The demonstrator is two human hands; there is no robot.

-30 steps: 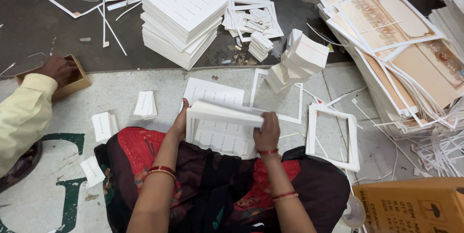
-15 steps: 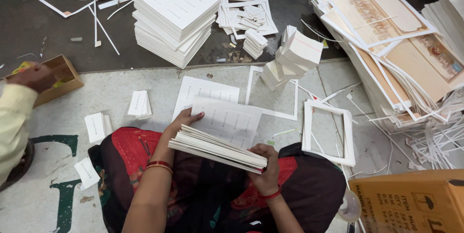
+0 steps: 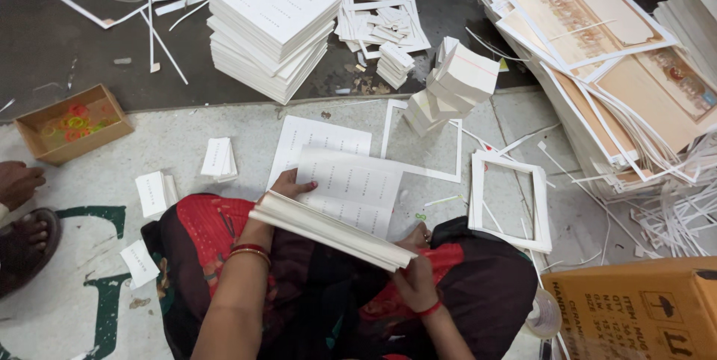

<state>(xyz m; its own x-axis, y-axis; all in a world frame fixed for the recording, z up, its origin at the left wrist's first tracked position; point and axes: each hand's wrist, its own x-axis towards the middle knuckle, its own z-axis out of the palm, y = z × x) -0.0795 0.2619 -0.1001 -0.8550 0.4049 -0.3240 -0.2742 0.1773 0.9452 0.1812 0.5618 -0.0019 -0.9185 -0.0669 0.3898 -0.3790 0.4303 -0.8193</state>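
Grey stone floor (image 3: 187, 158) carries a tall pile of white printed card sheets (image 3: 270, 24) and a white cut-out paper frame (image 3: 510, 203). Over the lap, a thick white sheaf of printed sheets (image 3: 332, 229) tilts, gripped by the left hand (image 3: 287, 184) and right hand (image 3: 414, 274), both closed on its edges.

The stack of sheets (image 3: 332, 231) across the lap is matt white paper, its edges thin and layered. At 12 o'clock, the tall pile (image 3: 270, 24) is the same matt paper. At 9 o'clock, the small box (image 3: 72, 122) is rough brown cardboard. The floor (image 3: 179, 143) looks like worn, dull stone.
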